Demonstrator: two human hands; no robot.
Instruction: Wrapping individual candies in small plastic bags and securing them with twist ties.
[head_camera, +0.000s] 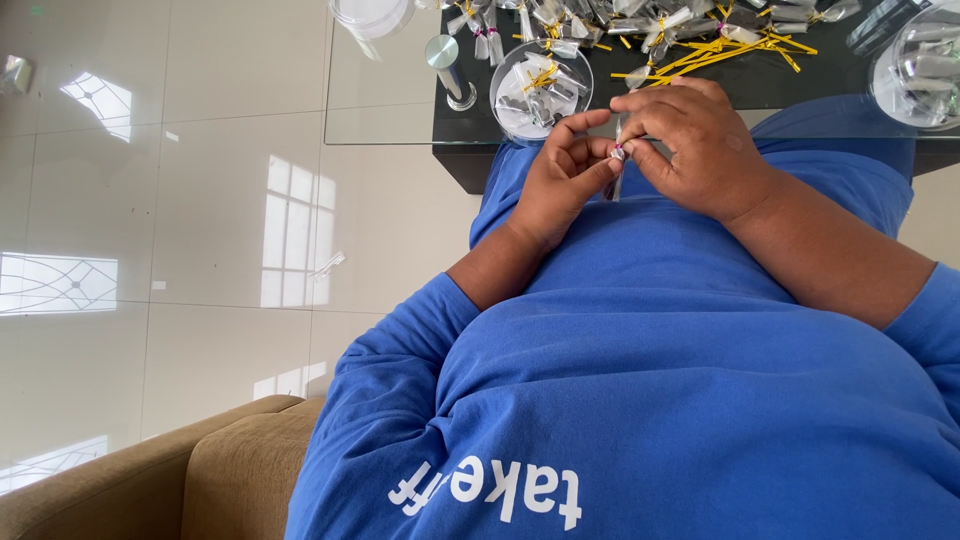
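Seen from above, looking down a blue shirt (680, 400) toward a glass table (400, 100). Left hand (562, 180) and right hand (700, 145) brought together just in front of the table edge, above the lap. Pinched between the fingertips of both: a small clear packet (617, 172), narrow and hanging downward, its neck caught at the top where the thumbs meet. Left grip closed on the packet's neck; right grip closed on it too, fingers curled over the top.

On the table beyond: a clear round tub (541, 88) with finished packets inside, a scatter of yellow twist ties (715, 52), more small packets (560, 22) along the far edge, another clear tub (925, 70) at right. Pale glossy floor (200, 250) at left, tan sofa arm (150, 480) at bottom left.

Best handled, judging by the pinch: neck held tight and low with the left, twisting done by the right, packet kept upright so nothing spills.
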